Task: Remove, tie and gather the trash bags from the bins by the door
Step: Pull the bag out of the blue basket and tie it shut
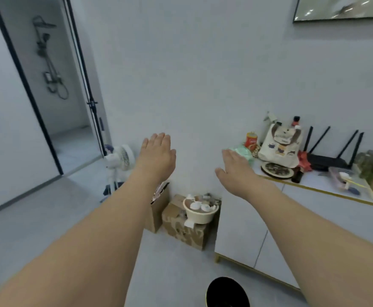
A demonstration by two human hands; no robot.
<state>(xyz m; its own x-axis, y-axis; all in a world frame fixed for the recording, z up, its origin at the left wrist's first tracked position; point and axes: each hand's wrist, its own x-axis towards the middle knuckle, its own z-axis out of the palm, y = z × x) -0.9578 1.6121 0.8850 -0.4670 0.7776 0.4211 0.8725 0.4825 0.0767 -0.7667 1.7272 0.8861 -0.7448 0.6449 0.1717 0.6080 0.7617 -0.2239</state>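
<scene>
Room: pale grey tiled floor [37, 218], plain pale wall [192, 74]. Dark-framed doorway [26, 85] at left, opening onto a tiled space with a dark shower fitting [48, 56] on its far wall.

Floor items: small white standing fan [120, 161] just beside the doorway; two cardboard boxes [181, 227] against the wall, the nearer one carrying a cream bowl [200, 212] of small white pieces, hard to identify.

Tabletop [313, 182]: white cabinet top with a gold edge, at right. On it: red can [252, 139], pale green bundle [244, 152], printed cloth tote bag [280, 147], dark round patterned plate [277, 170], black router [329, 160] with four upright antennas, clear plastic box [341, 177], greenish objects at the far right, blurred.

Hands: left hand [157, 155] and right hand [236, 167] both stretched forward, palms down, fingers extended and released, holding nothing, well apart from each other.

Cut off: framed picture [342, 7] at the top right corner; black round object [226, 292] at the bottom edge, only its upper part showing, and whether it is a bin cannot be told.

Task items: no trash bag can be made out in this view.
</scene>
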